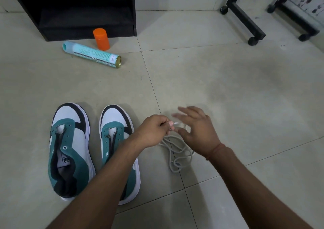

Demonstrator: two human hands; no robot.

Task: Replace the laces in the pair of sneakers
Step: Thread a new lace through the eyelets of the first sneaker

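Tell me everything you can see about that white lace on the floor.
The white lace is a thin, round, cord-like string, off-white, lying in loose tangled loops on the tiled floor, right of the two sneakers. One end is lifted and pinched in the left hand; the right hand, blurred and open, hovers over it. It is threaded through no eyelet.

— The sneakers?
— Left sneaker (70, 151) and right sneaker (119, 148): teal, white, black, unlaced, side by side on the floor, toes away.
— Laces?
— White laces (175, 151) lie tangled right of them, one end lifted.
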